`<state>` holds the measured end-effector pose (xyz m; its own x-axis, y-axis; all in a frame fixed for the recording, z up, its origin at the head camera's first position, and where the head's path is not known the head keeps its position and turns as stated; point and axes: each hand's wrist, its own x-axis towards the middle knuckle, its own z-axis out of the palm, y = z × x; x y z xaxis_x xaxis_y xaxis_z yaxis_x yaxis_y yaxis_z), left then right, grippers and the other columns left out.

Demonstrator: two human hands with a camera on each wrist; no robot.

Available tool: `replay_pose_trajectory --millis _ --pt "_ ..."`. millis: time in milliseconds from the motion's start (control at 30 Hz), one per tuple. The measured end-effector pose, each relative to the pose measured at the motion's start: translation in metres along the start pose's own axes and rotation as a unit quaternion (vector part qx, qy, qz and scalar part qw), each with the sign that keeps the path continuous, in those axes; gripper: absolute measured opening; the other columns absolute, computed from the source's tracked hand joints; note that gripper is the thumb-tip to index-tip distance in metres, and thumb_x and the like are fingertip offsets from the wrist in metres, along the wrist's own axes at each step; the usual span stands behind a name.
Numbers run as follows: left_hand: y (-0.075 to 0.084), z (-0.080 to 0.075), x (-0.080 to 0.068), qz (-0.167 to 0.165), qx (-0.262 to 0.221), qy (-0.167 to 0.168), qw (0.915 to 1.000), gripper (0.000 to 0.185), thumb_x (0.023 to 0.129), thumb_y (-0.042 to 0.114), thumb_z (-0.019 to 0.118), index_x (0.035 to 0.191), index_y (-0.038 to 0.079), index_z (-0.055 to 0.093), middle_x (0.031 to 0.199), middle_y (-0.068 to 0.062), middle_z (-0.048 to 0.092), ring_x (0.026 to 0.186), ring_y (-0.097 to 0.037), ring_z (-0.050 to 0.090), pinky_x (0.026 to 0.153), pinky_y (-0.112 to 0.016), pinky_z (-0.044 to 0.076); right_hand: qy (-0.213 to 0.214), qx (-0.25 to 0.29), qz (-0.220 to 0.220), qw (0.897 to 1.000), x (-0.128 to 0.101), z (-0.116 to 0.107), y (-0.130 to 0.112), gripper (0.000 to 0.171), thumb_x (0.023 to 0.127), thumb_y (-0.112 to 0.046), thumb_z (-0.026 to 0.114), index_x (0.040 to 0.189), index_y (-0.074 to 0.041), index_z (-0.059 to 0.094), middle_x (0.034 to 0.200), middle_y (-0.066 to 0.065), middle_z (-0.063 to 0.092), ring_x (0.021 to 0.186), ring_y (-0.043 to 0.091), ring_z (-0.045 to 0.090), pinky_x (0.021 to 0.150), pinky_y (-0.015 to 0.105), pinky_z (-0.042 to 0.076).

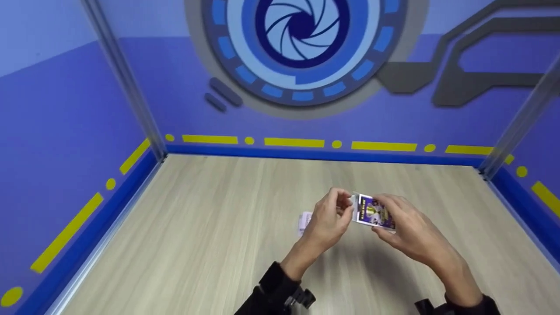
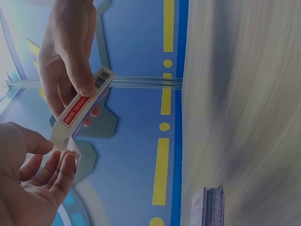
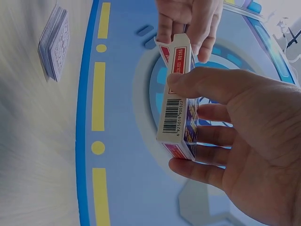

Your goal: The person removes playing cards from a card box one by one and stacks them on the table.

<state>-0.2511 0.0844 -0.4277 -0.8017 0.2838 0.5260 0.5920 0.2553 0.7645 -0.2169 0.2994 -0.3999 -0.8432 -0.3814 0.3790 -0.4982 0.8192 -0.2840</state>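
A small playing card box [image 1: 369, 211], purple-printed on its face, is held above the table in my right hand [image 1: 409, 225]. The right wrist view shows that thumb on the narrow white side of the card box [image 3: 170, 129], by a barcode, with the fingers behind. My left hand [image 1: 326, 221] is at the box's other end, where a flap [image 2: 73, 147] stands out. Its thumb and curled fingers pinch around this flap. Below and left of the box, a deck of cards [image 3: 56, 47] rests in a stack on the table, partly hidden by the left hand in the head view.
The pale wood-grain table [image 1: 197, 232] is enclosed by blue printed panels [image 1: 144, 87] at the back and sides. Metal posts [image 1: 127, 78] stand at the back corners. Black wrist straps [image 1: 280, 280] circle both wrists.
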Motion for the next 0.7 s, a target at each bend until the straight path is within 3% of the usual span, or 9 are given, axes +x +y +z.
replay_pose_trajectory --millis 133,367,567,700 --pt "-0.002 0.005 0.007 -0.018 -0.016 -0.013 0.9996 0.024 0.099 0.001 0.066 0.119 0.005 0.054 0.102 -0.004 0.062 0.090 -0.003 0.059 0.078 -0.017 0.053 0.017 -0.012 -0.004 1.000 0.000 -0.001 0.002 0.069 0.080 -0.015 0.089 0.139 -0.002 0.056 0.132 0.020 0.061 0.108 0.030 0.062 0.080 0.048 0.056" --pt "-0.008 0.001 -0.001 -0.075 -0.022 -0.013 0.9969 0.030 0.096 0.006 0.073 0.120 0.009 0.054 0.098 0.003 0.059 0.086 0.000 0.056 0.078 -0.019 0.053 0.020 -0.007 -0.014 1.000 0.000 0.011 -0.004 0.068 0.078 -0.015 0.090 0.138 -0.004 0.058 0.131 0.016 0.062 0.107 0.025 0.062 0.079 0.044 0.057" --pt "-0.009 -0.002 -0.003 -0.082 -0.022 -0.006 0.9964 0.034 0.093 0.008 0.077 0.120 0.009 0.055 0.098 0.003 0.060 0.086 -0.003 0.058 0.076 -0.019 0.052 0.016 -0.011 -0.010 1.000 0.000 0.011 -0.007 0.071 0.078 -0.016 0.091 0.139 -0.005 0.057 0.132 0.015 0.061 0.108 0.025 0.062 0.080 0.045 0.057" --pt "-0.009 -0.005 0.006 -0.082 -0.023 -0.009 0.9963 0.035 0.092 0.007 0.078 0.119 0.008 0.056 0.098 0.002 0.062 0.087 -0.004 0.060 0.076 -0.019 0.052 0.023 -0.012 -0.019 0.999 0.005 0.006 -0.006 0.070 0.078 -0.015 0.090 0.139 -0.005 0.057 0.132 0.016 0.061 0.107 0.027 0.062 0.079 0.045 0.057"
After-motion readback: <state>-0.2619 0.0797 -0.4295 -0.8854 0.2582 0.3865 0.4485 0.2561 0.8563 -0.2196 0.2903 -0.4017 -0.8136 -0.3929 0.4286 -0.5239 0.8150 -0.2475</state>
